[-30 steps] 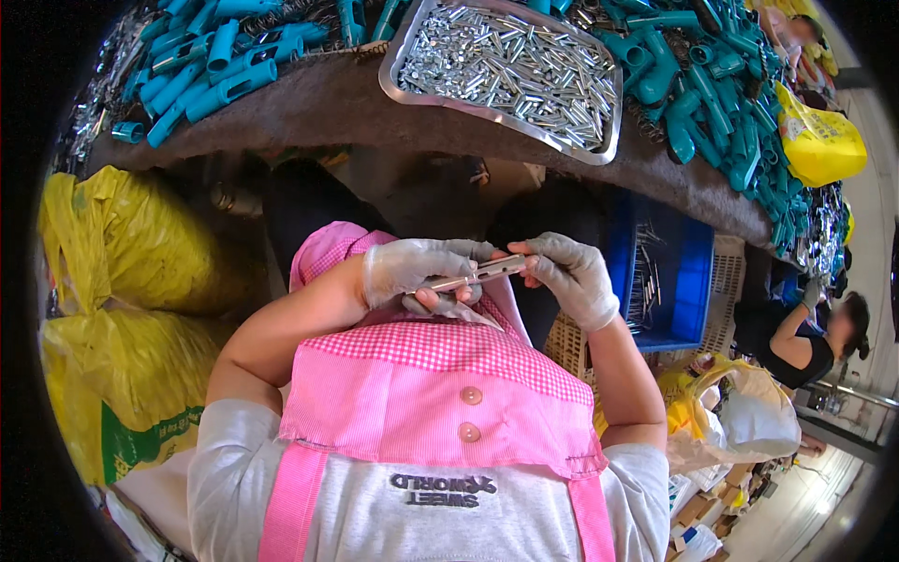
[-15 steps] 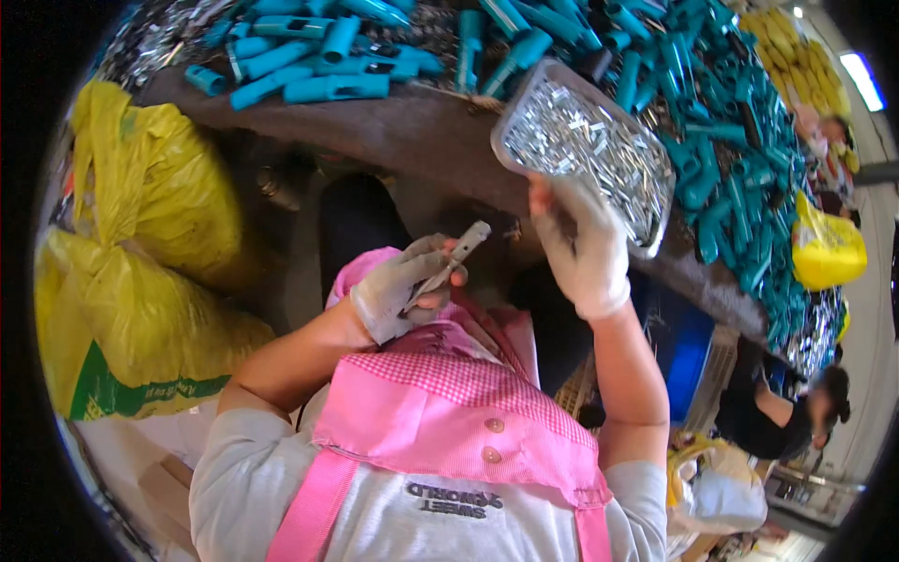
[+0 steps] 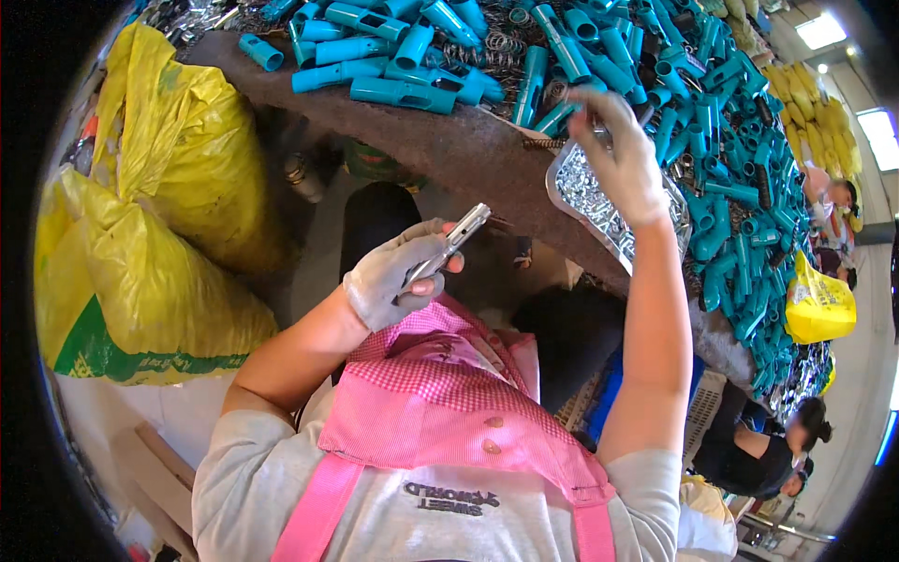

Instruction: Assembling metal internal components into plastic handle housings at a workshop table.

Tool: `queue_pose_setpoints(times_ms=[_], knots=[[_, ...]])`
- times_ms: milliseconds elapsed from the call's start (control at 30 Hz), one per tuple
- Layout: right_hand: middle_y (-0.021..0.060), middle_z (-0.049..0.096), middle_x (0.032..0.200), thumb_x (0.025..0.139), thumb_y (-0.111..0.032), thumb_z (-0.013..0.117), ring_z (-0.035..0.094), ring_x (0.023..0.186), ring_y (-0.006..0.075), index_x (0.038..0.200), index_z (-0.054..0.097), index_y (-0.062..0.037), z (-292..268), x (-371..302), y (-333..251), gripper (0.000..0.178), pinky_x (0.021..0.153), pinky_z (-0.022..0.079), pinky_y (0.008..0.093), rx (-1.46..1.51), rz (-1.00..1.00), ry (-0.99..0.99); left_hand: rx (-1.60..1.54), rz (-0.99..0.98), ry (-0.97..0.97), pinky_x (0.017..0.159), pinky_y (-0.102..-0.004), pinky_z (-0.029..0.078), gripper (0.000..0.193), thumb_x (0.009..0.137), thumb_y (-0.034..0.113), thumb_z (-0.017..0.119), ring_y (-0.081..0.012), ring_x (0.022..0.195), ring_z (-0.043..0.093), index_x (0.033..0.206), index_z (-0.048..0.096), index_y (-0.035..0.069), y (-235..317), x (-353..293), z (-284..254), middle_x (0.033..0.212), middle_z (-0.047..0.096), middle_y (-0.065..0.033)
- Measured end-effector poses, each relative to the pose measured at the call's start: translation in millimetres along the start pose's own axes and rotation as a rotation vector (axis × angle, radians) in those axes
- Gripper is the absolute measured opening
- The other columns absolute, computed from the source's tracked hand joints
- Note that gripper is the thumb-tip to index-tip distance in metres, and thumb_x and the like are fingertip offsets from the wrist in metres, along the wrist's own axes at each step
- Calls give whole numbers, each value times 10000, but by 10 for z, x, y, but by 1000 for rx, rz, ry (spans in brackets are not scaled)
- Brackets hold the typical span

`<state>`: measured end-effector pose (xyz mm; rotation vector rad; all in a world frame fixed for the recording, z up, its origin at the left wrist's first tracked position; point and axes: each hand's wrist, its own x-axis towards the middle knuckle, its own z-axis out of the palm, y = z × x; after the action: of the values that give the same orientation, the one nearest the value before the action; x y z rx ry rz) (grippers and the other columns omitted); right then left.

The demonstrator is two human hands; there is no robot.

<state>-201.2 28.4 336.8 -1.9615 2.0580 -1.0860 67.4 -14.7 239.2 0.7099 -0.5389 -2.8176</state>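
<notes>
My left hand (image 3: 398,276), in a pale glove with bare fingertips, is closed round a slim silver metal tube (image 3: 465,231) with a slot along it. The tube tilts up to the right above my lap. My right hand (image 3: 626,159), also gloved, hovers over the far edge of a clear plastic tray (image 3: 559,192) of small silver metal pieces (image 3: 582,192). Its fingers are apart and reach toward teal slotted tubes (image 3: 532,84) and thin coil springs (image 3: 506,44) on the bench. I see nothing held in that hand, though its fingertips are slightly blurred.
A dark bench edge (image 3: 421,140) curves across in front of me. Teal parts (image 3: 721,225) are heaped along the right. Full yellow sacks (image 3: 178,159) stand at the left. A yellow bag (image 3: 819,300) hangs at the right, near other people. A blue crate (image 3: 609,393) sits below the bench.
My right hand has moved up and away from the tray's near side toward the teal tubes and springs. The left hand still grips the metal tube, now turned to show its slot.
</notes>
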Motion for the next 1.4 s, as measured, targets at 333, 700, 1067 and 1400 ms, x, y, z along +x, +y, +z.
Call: queue_pose_setpoints(times_ms=[333, 700, 1067, 1400], knots=[[153, 567, 1039, 834, -93, 610, 573, 956, 318, 1150, 602, -85, -407, -1119, -124, 316, 838, 462, 375, 34, -2, -428, 503, -306, -143, 388, -166, 234, 272, 901, 139, 526, -37, 478, 346, 1167, 505, 89, -66, 267, 513, 839, 614, -63], [138, 662, 821, 900, -162, 493, 655, 745, 263, 1024, 629, -41, -585, -1084, 656, 220, 691, 505, 357, 44, 200, -77, 693, -222, -127, 407, -170, 278, 220, 910, 156, 514, -38, 477, 368, 1092, 468, 41, -293, 412, 701, 978, 644, -140], [218, 653, 1017, 661, -392, 715, 643, 937, 312, 1082, 617, 24, -1078, 59, 1973, 600, 835, 495, 392, -493, 699, 147, 521, -68, -5, 357, -170, 237, 268, 939, 166, 471, -48, 415, 342, 1181, 427, 60, -294, 538, 786, 835, 587, -105], [197, 625, 1024, 815, -48, 547, 596, 711, 183, 1089, 478, -43, -421, -1463, 343, 283, 560, 489, 268, 1040, 556, 472, 521, -271, -126, 370, -159, 226, 356, 947, 220, 483, -31, 467, 357, 1266, 430, 70, -149, 529, 803, 817, 573, -65]])
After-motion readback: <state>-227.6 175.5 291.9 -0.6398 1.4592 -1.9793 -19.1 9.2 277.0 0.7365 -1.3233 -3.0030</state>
